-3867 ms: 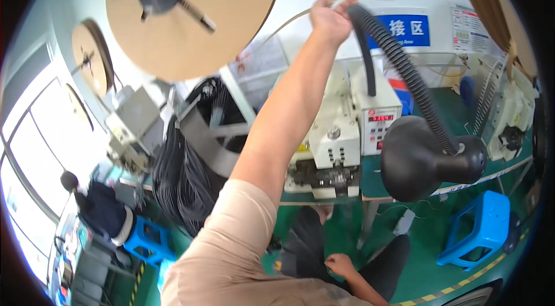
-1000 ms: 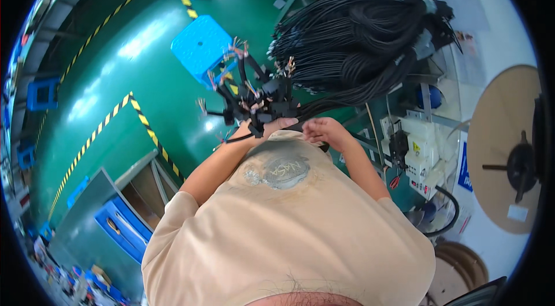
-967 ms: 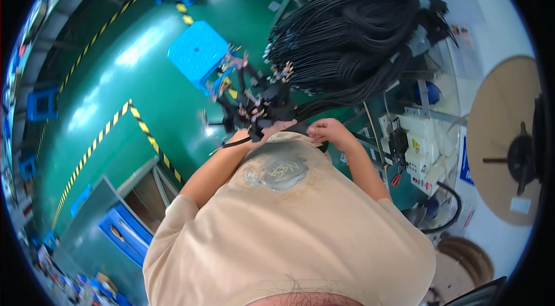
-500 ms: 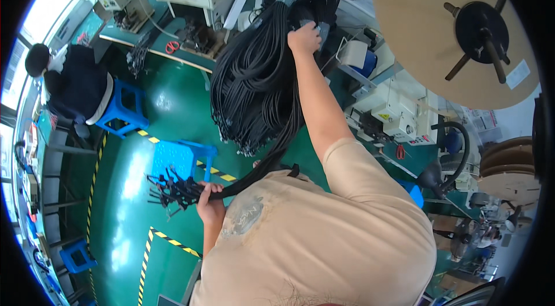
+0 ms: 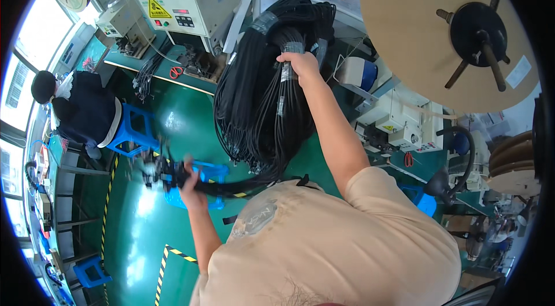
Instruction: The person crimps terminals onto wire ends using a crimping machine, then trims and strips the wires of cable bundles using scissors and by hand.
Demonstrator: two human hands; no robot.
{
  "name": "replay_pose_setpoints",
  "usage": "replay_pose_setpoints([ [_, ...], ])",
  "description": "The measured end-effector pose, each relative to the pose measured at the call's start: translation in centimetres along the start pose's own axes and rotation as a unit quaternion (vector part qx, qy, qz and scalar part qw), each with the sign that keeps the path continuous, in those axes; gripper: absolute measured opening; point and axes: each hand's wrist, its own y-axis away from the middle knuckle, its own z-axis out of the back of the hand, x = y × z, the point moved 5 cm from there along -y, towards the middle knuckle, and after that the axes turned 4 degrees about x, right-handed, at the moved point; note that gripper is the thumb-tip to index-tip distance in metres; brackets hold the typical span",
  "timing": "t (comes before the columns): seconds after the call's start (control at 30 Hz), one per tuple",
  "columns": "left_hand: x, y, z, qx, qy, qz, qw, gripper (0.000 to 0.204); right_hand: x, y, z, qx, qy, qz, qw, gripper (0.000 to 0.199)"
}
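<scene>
A large mass of black cables [image 5: 240, 89] hangs in front of me in long loops, bound near the top with clear tape. My right hand [image 5: 302, 65] is closed around one bundle within it, just below its band of tape [image 5: 293, 47]. Off to the left, my left hand [image 5: 192, 189] grips the end of a black cable bundle [image 5: 245, 187], which runs back past my shirt toward the hanging mass. Loose connector ends [image 5: 153, 170] fan out beyond that hand, blurred by motion.
Behind the cables, a bench carries a white machine [image 5: 188, 8] and red scissors [image 5: 176, 72]. A large cardboard reel [image 5: 404, 34] stands at the right, over more machines [image 5: 404, 124]. Blue stools [image 5: 133, 126] stand on the green floor; a person [image 5: 87, 106] sits at left.
My left hand has swung left and slightly up with the cable ends. My right hand has moved down a little and now grips a taped bundle; the view has shifted too.
</scene>
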Motion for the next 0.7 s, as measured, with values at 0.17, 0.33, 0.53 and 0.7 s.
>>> replay_pose_setpoints([
  [0.17, 6.5, -12.4, -4.6, 0.204, 0.068, 0.112, 0.97, 0.049, 2.3, 7.9, -0.1, 0.031, -0.082, 0.044, 0.995, 0.046],
  [0.33, 9.6, -11.0, -11.8, 0.194, 0.051, 0.112, 0.973, 0.033, 6.5, 13.0, 3.2, 0.059, -0.197, 0.085, 0.975, 0.049],
  [0.53, 7.2, -13.4, -23.4, 0.21, -0.115, 0.084, 0.967, 0.024, 13.9, 20.2, 3.4, 0.092, -0.177, 0.22, 0.955, 0.056],
  [0.7, 9.4, -15.6, -15.3, 0.127, 0.077, 0.152, 0.977, 0.019, 13.5, 22.9, 3.1, 0.17, -0.226, 0.288, 0.915, 0.065],
])
